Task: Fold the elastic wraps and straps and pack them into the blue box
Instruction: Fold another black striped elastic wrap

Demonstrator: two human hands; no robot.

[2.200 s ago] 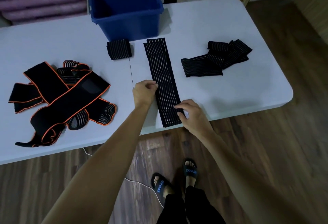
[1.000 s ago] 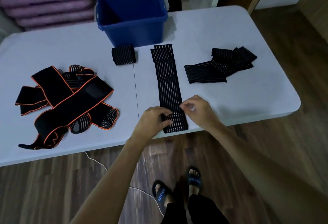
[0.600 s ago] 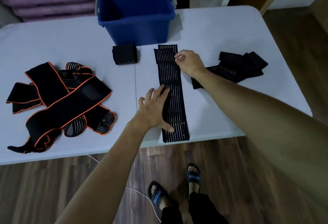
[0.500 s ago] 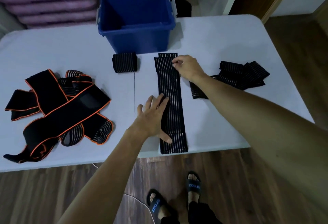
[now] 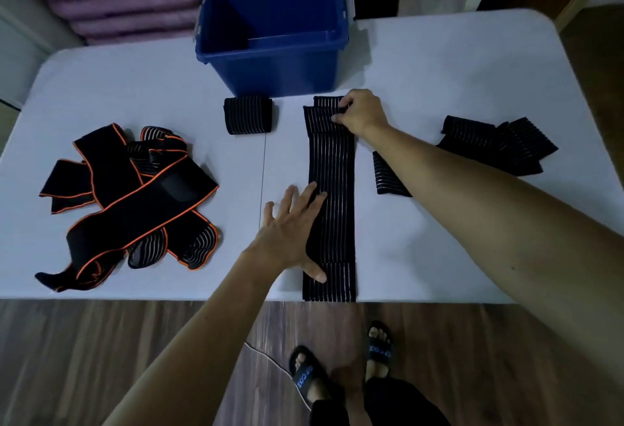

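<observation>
Right hand (image 5: 361, 114) has shot up from the near table (image 5: 439, 64) edge to pinch the striped elastic wrap's (image 5: 332, 196) far end, apparently, left hand (image 5: 290, 226) flat pinning it — fold starting, blue box (image 5: 270, 77) waits.

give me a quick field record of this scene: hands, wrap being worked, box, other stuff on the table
left hand: flat, pressing the long wrap's near half
right hand: pinching the wrap's far end
long striped wrap: laid out straight on the table
blue box: open, nothing seen inside
folded wrap: in front of the box
orange-edged straps: heaped, left
loose striped wraps: unfolded, right
</observation>
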